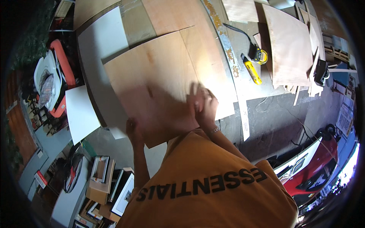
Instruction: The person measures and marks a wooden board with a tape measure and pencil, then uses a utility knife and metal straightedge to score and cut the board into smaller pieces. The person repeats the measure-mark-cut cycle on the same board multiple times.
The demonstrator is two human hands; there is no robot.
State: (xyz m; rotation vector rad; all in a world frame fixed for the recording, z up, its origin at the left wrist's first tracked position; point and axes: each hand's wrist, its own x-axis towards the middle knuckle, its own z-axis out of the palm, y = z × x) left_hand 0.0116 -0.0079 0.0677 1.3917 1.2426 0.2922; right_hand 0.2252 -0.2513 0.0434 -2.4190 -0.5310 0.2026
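Through the head view I look straight down on a light brown plywood panel (163, 62), which lies in the middle of the work surface, one corner pointing toward the wearer's orange shirt (205, 203). I see the left hand (134, 131) at the panel's near left edge, its fingers bent there; I cannot tell whether it pinches the wood or only rests against it. The right hand (205, 104) is over the near right part of the panel, blurred, its fingers spread a little and slightly bent; I cannot make out whether the fingertips touch the wood. A band (215, 130) circles the right wrist. To the right of the panel I have a long, rust-marked metal strip (230, 57) running from far to near, and beyond it a yellow utility knife (252, 73) just beside a black-and-yellow tape measure (261, 56). Farther right lie pale plywood sheets (287, 45). On the left, a white sheet (102, 36) lies partly beneath the panel. Near left, below the work surface, I find stacked picture frames (100, 169); near right stands a red car (317, 169).
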